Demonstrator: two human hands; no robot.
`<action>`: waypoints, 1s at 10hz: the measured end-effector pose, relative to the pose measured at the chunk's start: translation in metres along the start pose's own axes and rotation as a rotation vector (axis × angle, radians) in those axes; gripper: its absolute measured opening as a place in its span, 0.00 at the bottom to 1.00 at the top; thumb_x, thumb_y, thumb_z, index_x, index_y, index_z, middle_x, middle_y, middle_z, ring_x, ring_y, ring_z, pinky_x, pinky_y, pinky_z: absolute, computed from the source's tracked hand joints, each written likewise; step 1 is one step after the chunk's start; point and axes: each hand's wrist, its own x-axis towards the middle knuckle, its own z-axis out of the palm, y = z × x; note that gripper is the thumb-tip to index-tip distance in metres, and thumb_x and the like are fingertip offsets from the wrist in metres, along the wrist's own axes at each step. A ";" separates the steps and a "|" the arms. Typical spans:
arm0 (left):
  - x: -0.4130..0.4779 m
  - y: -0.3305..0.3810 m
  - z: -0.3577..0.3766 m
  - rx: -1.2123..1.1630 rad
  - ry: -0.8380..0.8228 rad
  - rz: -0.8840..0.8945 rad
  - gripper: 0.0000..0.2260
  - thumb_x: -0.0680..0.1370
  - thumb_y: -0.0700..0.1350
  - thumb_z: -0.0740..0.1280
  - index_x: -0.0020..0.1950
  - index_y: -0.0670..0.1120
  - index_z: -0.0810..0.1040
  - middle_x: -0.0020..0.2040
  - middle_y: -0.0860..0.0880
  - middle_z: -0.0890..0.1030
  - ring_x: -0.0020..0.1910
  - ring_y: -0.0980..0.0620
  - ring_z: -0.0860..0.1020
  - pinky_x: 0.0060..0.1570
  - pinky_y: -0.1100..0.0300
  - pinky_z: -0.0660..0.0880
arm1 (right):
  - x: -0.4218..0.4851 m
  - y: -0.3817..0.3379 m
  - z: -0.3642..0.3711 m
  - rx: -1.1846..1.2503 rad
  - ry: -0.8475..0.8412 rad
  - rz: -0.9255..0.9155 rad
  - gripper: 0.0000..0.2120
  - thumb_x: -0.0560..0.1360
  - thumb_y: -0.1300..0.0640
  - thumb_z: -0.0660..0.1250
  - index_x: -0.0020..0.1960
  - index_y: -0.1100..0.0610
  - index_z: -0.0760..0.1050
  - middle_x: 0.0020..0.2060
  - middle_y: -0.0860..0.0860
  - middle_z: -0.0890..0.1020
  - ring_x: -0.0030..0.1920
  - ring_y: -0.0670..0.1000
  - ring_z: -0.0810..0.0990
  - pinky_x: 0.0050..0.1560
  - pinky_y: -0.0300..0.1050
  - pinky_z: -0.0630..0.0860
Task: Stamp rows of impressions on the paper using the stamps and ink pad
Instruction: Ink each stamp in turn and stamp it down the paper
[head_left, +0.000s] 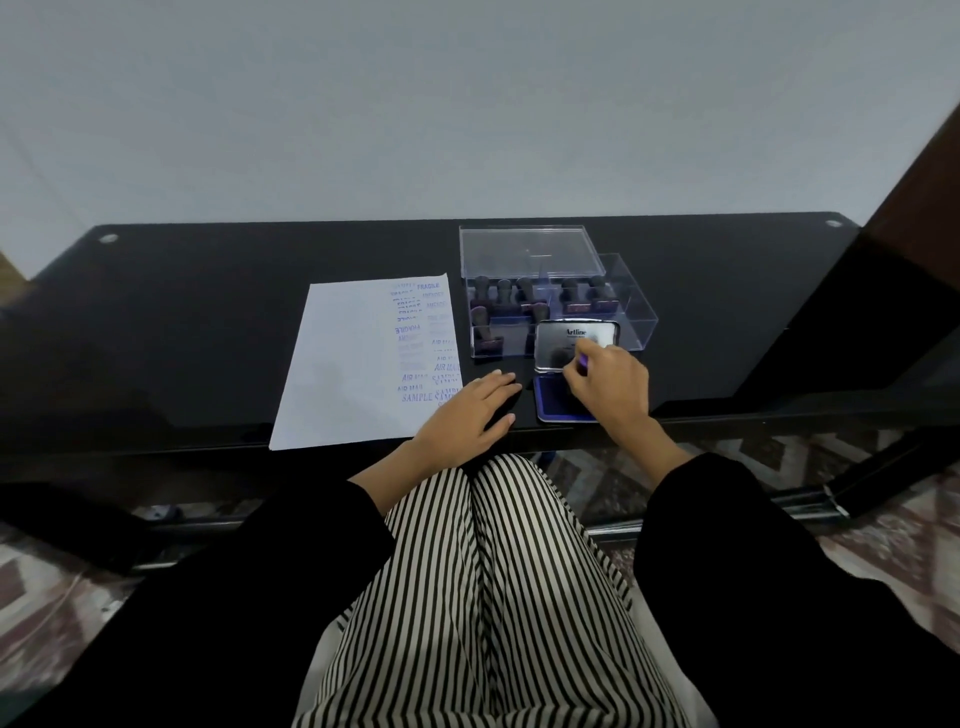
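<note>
Right hand (610, 387) is over the open ink pad (550, 406), fingers curled, pinching a stamp (584, 362), of which only a purple sliver shows. Left hand (467, 415) lies flat, fingers straight and together, at the near right corner of the paper (343, 364). Blue impressions run down the paper's right side. More stamps (524, 291) stand in the clear box (639, 317) just beyond the pad on the black table (208, 312).
</note>
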 end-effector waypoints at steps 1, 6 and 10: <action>0.000 0.000 0.000 0.000 -0.003 0.001 0.22 0.82 0.48 0.55 0.75 0.44 0.59 0.76 0.48 0.60 0.76 0.52 0.55 0.72 0.64 0.49 | -0.003 0.001 0.004 0.021 0.023 -0.001 0.07 0.76 0.56 0.62 0.44 0.59 0.72 0.33 0.53 0.71 0.34 0.52 0.70 0.33 0.44 0.66; 0.001 -0.001 0.001 0.002 0.005 0.008 0.22 0.82 0.47 0.55 0.75 0.43 0.59 0.76 0.47 0.60 0.76 0.52 0.55 0.73 0.64 0.49 | -0.008 0.004 0.006 0.112 0.052 -0.018 0.08 0.74 0.58 0.64 0.38 0.57 0.68 0.31 0.55 0.73 0.33 0.55 0.72 0.32 0.45 0.68; 0.001 -0.002 -0.001 0.001 -0.021 0.002 0.22 0.82 0.48 0.55 0.75 0.44 0.59 0.76 0.47 0.60 0.76 0.52 0.55 0.73 0.63 0.50 | 0.006 0.000 -0.003 0.058 -0.096 0.017 0.06 0.75 0.56 0.62 0.45 0.59 0.73 0.35 0.58 0.80 0.38 0.58 0.78 0.38 0.48 0.75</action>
